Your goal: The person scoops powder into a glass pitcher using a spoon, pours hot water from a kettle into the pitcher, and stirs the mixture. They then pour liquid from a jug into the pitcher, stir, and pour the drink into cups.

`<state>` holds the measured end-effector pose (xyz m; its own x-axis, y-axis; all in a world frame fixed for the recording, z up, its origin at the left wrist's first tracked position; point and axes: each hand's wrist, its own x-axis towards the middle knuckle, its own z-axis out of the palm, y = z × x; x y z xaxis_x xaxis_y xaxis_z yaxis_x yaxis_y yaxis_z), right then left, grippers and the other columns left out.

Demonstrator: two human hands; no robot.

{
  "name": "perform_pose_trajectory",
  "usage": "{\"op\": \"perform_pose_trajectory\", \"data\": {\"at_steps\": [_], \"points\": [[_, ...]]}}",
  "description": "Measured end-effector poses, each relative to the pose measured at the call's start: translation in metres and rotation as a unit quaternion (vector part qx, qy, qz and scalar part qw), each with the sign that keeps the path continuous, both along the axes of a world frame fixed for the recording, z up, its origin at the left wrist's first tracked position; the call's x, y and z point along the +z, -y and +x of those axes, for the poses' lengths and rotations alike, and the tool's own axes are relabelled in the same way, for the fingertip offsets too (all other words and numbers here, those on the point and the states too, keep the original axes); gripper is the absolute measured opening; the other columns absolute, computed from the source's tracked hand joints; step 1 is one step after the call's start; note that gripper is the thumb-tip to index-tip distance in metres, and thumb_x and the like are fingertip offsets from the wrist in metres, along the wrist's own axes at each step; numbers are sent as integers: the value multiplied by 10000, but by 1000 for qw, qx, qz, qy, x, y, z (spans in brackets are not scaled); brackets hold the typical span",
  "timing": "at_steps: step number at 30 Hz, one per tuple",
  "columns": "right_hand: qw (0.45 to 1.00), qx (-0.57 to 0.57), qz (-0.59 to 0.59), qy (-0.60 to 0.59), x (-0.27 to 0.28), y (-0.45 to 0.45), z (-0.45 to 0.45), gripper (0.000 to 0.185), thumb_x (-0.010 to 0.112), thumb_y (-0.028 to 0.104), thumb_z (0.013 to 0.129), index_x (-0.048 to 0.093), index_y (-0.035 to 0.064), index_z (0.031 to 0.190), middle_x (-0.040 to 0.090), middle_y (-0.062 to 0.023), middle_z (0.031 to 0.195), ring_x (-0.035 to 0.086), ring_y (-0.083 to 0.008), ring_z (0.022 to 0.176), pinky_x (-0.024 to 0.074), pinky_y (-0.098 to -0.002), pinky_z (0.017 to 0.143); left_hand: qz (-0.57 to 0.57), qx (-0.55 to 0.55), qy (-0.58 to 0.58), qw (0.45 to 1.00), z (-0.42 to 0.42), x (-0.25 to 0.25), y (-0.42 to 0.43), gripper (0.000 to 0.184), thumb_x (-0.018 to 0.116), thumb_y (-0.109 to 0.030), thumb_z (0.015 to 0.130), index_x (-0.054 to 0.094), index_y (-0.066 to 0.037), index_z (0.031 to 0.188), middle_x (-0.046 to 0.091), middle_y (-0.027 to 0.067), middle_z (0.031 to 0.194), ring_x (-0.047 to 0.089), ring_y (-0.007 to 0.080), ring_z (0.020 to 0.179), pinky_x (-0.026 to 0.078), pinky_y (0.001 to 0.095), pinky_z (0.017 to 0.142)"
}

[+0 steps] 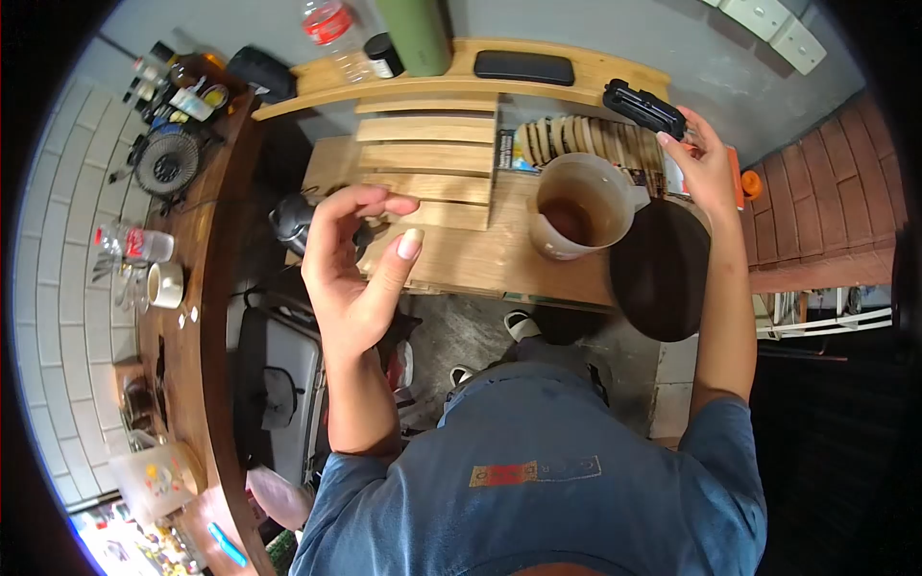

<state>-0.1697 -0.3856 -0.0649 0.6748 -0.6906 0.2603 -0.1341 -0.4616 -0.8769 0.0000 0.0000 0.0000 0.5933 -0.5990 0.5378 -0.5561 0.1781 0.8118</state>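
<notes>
A: Your blue T-shirt (576, 509) lies nearest the camera, a small rectangular print across it. What about your right hand (708, 168)?

B: It's clamped on one end of a black object (645, 108) — you hold it up by the right end of the wooden shelf (423, 86). Whether it touches the shelf, I can't tell.

A: And your left hand (346, 288)?

B: You have it in the air, fingers curled and thumb standing apart from them, near the left part of the counter (461, 259) before you.

A: What stands around your hands?

B: Between them, a translucent jug (607, 182) with brown liquid low inside. Just right of it is a dark round disc (661, 278); left of it, a slatted wooden rack (427, 158).

A: Farther out?

B: Your shelf carries a red-labelled bottle (331, 29), a green flask (413, 34) and a flat black case (523, 67). Well to your left — a small fan (165, 161) and a pale mug (165, 285).
</notes>
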Motion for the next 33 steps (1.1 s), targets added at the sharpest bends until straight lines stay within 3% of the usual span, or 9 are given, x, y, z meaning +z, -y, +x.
{"op": "perform_pose_trajectory", "data": {"at_steps": [3, 5, 6, 14, 17, 23, 26, 29, 33], "points": [[995, -73, -41, -57, -17, 59, -2, 630, 750, 272, 791, 495, 62, 1328, 597, -121, 1156, 574, -173, 972, 475, -310, 804, -27, 17, -108, 994, -11, -11, 34, 545, 719, -23, 770, 429, 9, 1230, 646, 144, 974, 601, 197, 977, 402, 321, 943], [992, -84, -82, -53, -26, 77, 12, 628, 746, 276, 789, 499, 59, 1324, 602, -133, 1148, 573, -186, 977, 476, -309, 797, 26, 19, -57, 998, -8, -13, 41, 487, 643, -41, 837, 396, 4, 1254, 623, 141, 995, 577, 181, 961, 438, 265, 807], [992, -76, -79, -54, -26, 83, 18, 628, 746, 276, 789, 499, 59, 1324, 602, -133, 1148, 573, -186, 977, 476, -309, 797, 27, 20, -49, 998, -7, -15, 44, 484, 643, -38, 838, 399, 5, 1253, 625, 137, 990, 577, 174, 963, 436, 258, 801], [990, 36, -85, -103, -53, 132, 43, 627, 716, 279, 816, 468, 67, 1351, 499, -205, 1288, 504, -299, 1160, 417, -396, 963, 5, 115, -113, 987, -21, -12, 46, 490, 715, -31, 773, 465, 1, 1193, 650, 115, 941, 600, 181, 945, 402, 306, 886], [994, -13, -57, -90, -47, 115, 42, 620, 721, 265, 814, 470, 71, 1348, 496, -202, 1290, 479, -305, 1205, 395, -385, 990, 3, 152, -97, 984, -23, -10, 37, 457, 708, -28, 782, 481, -1, 1177, 649, 107, 940, 600, 175, 943, 410, 305, 878], [984, -54, -167, -9, 15, 35, 59, 576, 721, 204, 819, 491, 88, 1334, 555, -133, 1177, 530, -226, 1033, 421, -358, 925, -16, 239, -92, 967, -38, -14, 0, 322, 694, -26, 805, 547, 12, 1089, 650, 91, 951, 602, 162, 932, 436, 296, 879], [990, 20, -123, 63, 38, -25, 78, 502, 696, 138, 839, 514, 59, 1300, 576, -72, 1064, 529, -147, 928, 442, -301, 846, -18, 296, -83, 951, -48, -16, -29, 230, 682, -26, 827, 583, 20, 1029, 653, 81, 951, 595, 148, 916, 450, 279, 848], [960, 163, 77, 216, 48, -91, 101, 338, 610, 19, 888, 543, -16, 1218, 560, -17, 958, 525, -73, 868, 421, -194, 787, -17, 369, -87, 925, -63, -18, -61, 204, 681, -26, 827, 593, 18, 1006, 656, 76, 944, 594, 147, 913, 449, 276, 844], [925, 281, 163, 196, 33, -153, 126, 246, 591, 21, 908, 564, -34, 1146, 578, -8, 894, 527, -57, 798, 428, -181, 721, -37, 436, -116, 892, -88, -20, -100, 189, 681, -29, 827, 604, 13, 995, 656, 70, 932, 584, 135, 888, 452, 266, 819]]}}
